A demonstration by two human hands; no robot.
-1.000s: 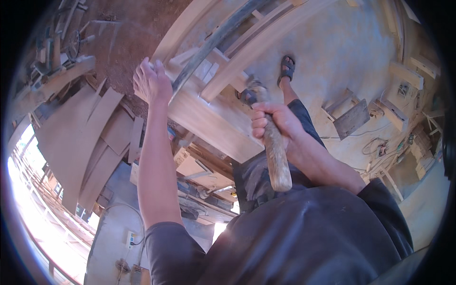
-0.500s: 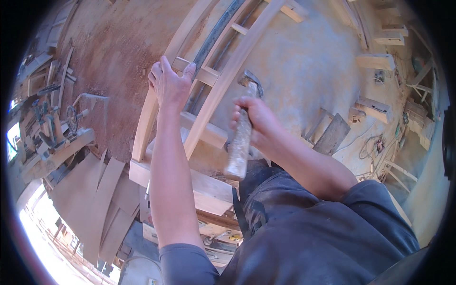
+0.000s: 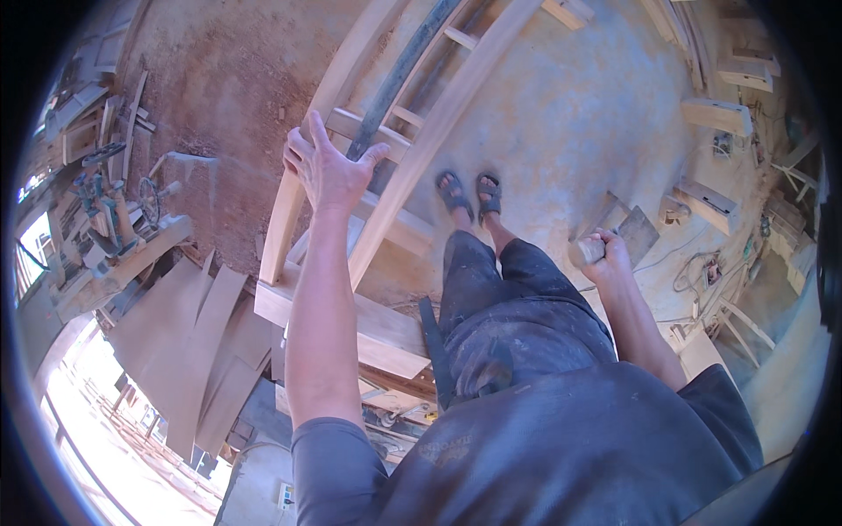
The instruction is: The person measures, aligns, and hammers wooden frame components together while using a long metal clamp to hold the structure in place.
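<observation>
and here we are with the hands well apart: the left hand is spread, thumb splayed wide, fingers over the curved outer rail of a pale wooden frame, and how hard it presses is impossible to tell from up here. out to the other side, the right hand is closed in a fist around a handle, butt end toward the camera, the tool's far end hidden from view. the frame itself lies ahead and to the left, slanting away from the body, with a dark bar running between its rails and an end board close by the person's left side. so where's the danger? bare fingers on that rail, for a start: any blow brought across and landing off line could catch the knuckles or the outstretched thumb. one open palm looks like light control, too, so a hard knock might skid or twist the frame and leave the rails out of square. a strike straight on bare, pale wood could well dent it, and the dark bar could perhaps be jarred loose. then look down: open-toed sandals below, and if that grip slipped, the tool could drop toward the feet or clip a leg.
</observation>
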